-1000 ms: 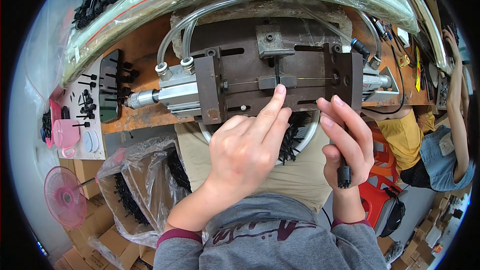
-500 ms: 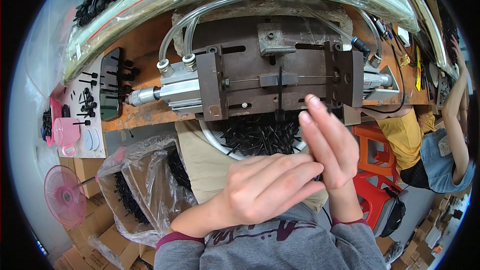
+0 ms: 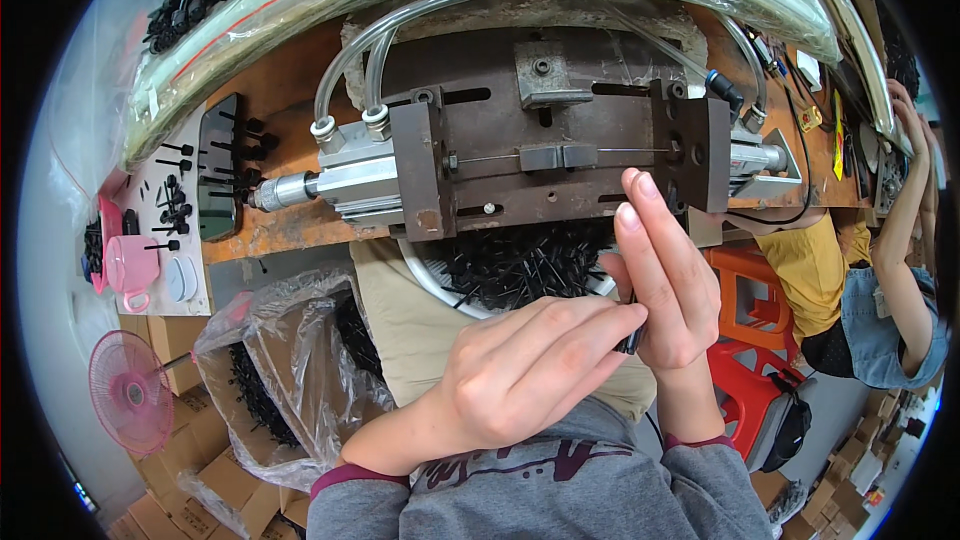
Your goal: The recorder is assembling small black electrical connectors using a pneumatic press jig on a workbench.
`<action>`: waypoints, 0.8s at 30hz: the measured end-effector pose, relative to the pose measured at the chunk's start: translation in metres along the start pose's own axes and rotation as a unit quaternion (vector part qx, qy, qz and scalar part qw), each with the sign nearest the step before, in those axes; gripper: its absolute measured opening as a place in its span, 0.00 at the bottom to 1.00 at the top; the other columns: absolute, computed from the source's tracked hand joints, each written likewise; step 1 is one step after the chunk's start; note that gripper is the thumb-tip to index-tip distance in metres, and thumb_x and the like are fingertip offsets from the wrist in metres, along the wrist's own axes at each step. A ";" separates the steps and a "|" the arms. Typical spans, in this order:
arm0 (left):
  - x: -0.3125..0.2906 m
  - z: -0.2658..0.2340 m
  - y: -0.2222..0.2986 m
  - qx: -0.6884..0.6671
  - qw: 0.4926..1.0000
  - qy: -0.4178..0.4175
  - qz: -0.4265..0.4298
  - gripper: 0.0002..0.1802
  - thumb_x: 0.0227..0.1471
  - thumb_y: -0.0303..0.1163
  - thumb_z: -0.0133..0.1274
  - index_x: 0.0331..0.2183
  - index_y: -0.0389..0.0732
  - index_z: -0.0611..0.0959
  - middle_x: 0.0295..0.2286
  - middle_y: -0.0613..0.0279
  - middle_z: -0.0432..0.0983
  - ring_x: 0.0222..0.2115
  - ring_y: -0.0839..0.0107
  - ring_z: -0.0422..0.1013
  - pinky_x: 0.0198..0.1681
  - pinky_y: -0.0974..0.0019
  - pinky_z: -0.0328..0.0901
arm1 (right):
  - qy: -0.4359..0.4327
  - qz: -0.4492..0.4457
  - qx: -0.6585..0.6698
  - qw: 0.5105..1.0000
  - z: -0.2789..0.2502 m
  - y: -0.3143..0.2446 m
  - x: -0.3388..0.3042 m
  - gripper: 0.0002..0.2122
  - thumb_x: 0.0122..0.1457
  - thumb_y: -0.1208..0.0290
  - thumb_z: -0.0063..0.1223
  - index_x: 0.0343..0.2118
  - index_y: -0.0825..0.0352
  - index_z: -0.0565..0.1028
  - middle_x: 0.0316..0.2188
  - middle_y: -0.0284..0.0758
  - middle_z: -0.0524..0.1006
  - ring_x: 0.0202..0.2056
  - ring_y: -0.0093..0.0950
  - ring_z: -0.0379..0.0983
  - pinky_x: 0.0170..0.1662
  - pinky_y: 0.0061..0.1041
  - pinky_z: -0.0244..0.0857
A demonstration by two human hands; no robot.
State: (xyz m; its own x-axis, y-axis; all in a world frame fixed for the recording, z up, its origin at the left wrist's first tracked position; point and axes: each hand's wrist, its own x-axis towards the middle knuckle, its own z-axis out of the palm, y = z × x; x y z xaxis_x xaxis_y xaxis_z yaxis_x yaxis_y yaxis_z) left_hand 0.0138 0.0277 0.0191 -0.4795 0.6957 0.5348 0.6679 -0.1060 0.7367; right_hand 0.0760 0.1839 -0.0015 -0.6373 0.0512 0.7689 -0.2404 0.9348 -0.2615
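— Orange-topped bench (image 3: pixel 300 230) fills the far side; what sits at its left end?

— At the left, a pink cup (image 3: pixel 130 265) and loose black pins on a white sheet (image 3: pixel 165 180). Below it a clear plastic bag (image 3: pixel 290 360) holds more of the black pieces.

— And the middle?

— A brown metal press fixture (image 3: pixel 560 155) with clear air hoses looping into it. Just under it a white-rimmed bowl (image 3: pixel 425 275) on the person's lap holds a heap of the black pins.

— What has changed?

— A second ago the left hand (image 3: pixel 520 375) was pointing up at the fixture; it has now dropped back to meet the right hand (image 3: pixel 665 285) over the lap, so nothing is at the fixture for the moment.

— The fingers?

— The left fingers (image 3: pixel 590 340) are curled toward a small black pin (image 3: pixel 632 340), which the right fingers (image 3: pixel 650 230) seem to pinch; most of it is hidden. At the right edge another person's arm reaches up.
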 end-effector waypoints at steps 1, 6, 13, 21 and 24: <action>0.000 0.000 -0.001 0.005 1.000 0.000 0.003 0.24 0.37 0.23 0.69 0.40 0.34 0.81 0.33 0.54 0.81 0.31 0.64 0.78 0.31 0.68 0.74 | -0.007 -0.004 -0.008 1.000 -0.001 0.001 0.000 0.14 0.51 0.80 0.60 0.42 0.76 0.78 0.43 0.50 0.78 0.44 0.41 0.78 0.43 0.31 0.76; 0.001 -0.001 0.000 -0.058 0.998 0.001 -0.024 0.25 0.36 0.26 0.71 0.40 0.34 0.82 0.32 0.54 0.81 0.31 0.64 0.78 0.32 0.67 0.73 | -0.018 -0.018 -0.023 0.999 -0.005 0.001 -0.001 0.14 0.53 0.75 0.61 0.42 0.75 0.79 0.43 0.50 0.78 0.44 0.41 0.78 0.44 0.31 0.75; 0.001 -0.012 -0.001 -0.002 0.999 0.025 -0.048 0.20 0.34 0.24 0.70 0.36 0.37 0.85 0.34 0.55 0.80 0.30 0.66 0.77 0.30 0.68 0.72 | 0.000 -0.029 -0.035 0.999 -0.009 0.005 0.002 0.13 0.58 0.71 0.58 0.43 0.74 0.78 0.44 0.50 0.77 0.44 0.43 0.78 0.43 0.33 0.75; 0.008 0.004 -0.033 0.269 0.962 0.038 0.015 0.18 0.32 0.23 0.66 0.33 0.36 0.85 0.43 0.55 0.79 0.31 0.64 0.76 0.32 0.68 0.69 | 0.015 0.042 -0.028 0.999 -0.023 0.002 -0.011 0.18 0.47 0.83 0.62 0.43 0.73 0.78 0.43 0.47 0.78 0.33 0.34 0.77 0.34 0.26 0.72; 0.010 0.003 -0.033 0.291 0.957 0.010 0.005 0.16 0.33 0.25 0.66 0.32 0.37 0.85 0.43 0.56 0.79 0.26 0.67 0.75 0.30 0.69 0.68 | 0.029 0.071 -0.011 0.997 -0.026 0.000 -0.014 0.18 0.47 0.86 0.61 0.44 0.73 0.77 0.42 0.47 0.78 0.32 0.33 0.77 0.32 0.25 0.71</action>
State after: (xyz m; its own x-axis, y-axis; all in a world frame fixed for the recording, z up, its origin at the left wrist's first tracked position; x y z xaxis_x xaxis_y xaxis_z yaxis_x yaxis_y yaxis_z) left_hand -0.0108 0.0403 -0.0010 -0.4784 0.6826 0.5525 0.8735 0.3055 0.3790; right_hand 0.1038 0.1924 0.0029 -0.6205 0.2026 0.7576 -0.1350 0.9240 -0.3577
